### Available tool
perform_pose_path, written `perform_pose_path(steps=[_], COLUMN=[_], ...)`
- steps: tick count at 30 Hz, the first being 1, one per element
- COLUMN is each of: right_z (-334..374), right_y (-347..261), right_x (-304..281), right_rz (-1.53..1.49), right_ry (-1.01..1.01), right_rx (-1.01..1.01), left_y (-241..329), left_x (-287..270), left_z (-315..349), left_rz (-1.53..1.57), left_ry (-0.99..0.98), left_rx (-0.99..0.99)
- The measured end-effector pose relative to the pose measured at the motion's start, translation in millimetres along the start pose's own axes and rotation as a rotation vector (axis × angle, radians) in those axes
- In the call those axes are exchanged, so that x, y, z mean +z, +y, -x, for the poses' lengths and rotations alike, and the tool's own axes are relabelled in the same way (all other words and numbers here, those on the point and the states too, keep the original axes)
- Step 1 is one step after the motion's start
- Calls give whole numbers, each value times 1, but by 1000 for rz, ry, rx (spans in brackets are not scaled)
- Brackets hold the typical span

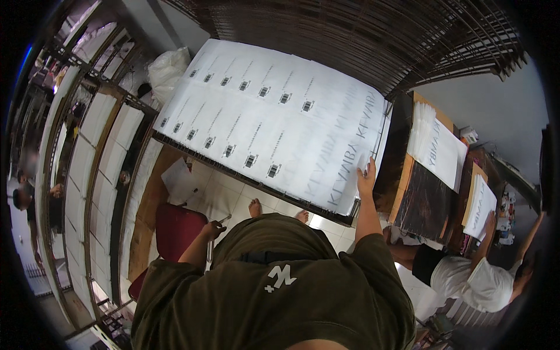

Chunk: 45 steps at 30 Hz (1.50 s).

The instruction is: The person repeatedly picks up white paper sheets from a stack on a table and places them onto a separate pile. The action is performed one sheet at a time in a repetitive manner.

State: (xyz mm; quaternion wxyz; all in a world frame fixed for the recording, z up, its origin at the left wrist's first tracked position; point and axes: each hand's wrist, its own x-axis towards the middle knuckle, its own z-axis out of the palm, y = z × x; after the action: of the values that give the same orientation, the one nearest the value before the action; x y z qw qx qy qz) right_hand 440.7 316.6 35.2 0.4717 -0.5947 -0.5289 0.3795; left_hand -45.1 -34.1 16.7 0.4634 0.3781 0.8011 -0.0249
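My right hand (366,177) lies on the right edge of several overlapping white printed sheets (251,116), its fingers stretched out and apart. Rows of small dark barcodes run along the sheets, and large grey lettering shows near their right end. Under them is a dark wire rack (262,196), whose front edge faces me. Low on my left, my left hand (213,230) is closed beside a red chair (178,232). A thin light-coloured bar (225,220) shows at its fingers; I cannot tell what the hand grips.
Many dark wire racks (373,46) are stacked above the far edge. On the left stand shelves with white stacks (96,151) and a white plastic bundle (168,73). To the right, a dark table (420,201) bears printed sheets; beyond it a co-worker (478,280) touches a sheet (482,209).
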Motion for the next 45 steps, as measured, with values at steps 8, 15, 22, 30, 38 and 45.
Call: perform_pose_path(steps=[8, 15, 22, 30, 38, 45], right_z=[47, 105, 82, 79, 72, 124], right_y=[1, 9, 142, 24, 30, -14], right_x=[-3, -33, -79, 44, 63, 69], right_rz=[455, 932, 1454, 1314, 1372, 1367], right_ry=[421, 425, 885, 615, 489, 428], right_rx=[-63, -147, 118, 102, 34, 311], left_y=[-24, -20, -27, -122, -164, -171], left_x=[10, 8, -9, 14, -2, -22], left_z=[-31, -58, -76, -99, -113, -153], left_rz=[89, 162, 188, 116, 164, 29], left_ry=[-51, 12, 36, 45, 27, -22], left_rx=[3, 71, 132, 3, -84, 104])
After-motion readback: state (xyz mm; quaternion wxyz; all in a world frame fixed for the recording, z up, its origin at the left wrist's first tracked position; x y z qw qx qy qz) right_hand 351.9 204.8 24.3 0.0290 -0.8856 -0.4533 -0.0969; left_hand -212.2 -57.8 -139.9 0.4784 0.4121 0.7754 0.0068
